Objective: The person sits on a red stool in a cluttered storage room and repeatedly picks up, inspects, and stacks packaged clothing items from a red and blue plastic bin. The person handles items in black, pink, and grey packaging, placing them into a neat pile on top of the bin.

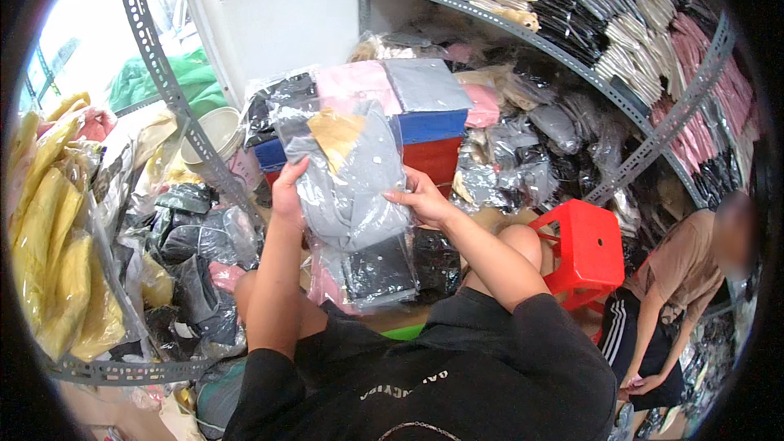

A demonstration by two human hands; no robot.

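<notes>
Between my two hands is a clear plastic bag with a folded grey garment inside. A tan piece shows through the upper part of the bag. My left hand grips the bag's left edge, and my right hand pinches its right edge, thumb on top. Just beyond it stands a blue and red box. On that box lie a pink packet, a grey packet and a black packet. Below the held bag, near my lap, rests a bagged dark garment.
Bagged yellow garments and dark bagged clothes pile up at left, behind a perforated metal post. A red plastic stool stands right, near a seated person. Metal shelving holds stacked garments. A white bucket sits left.
</notes>
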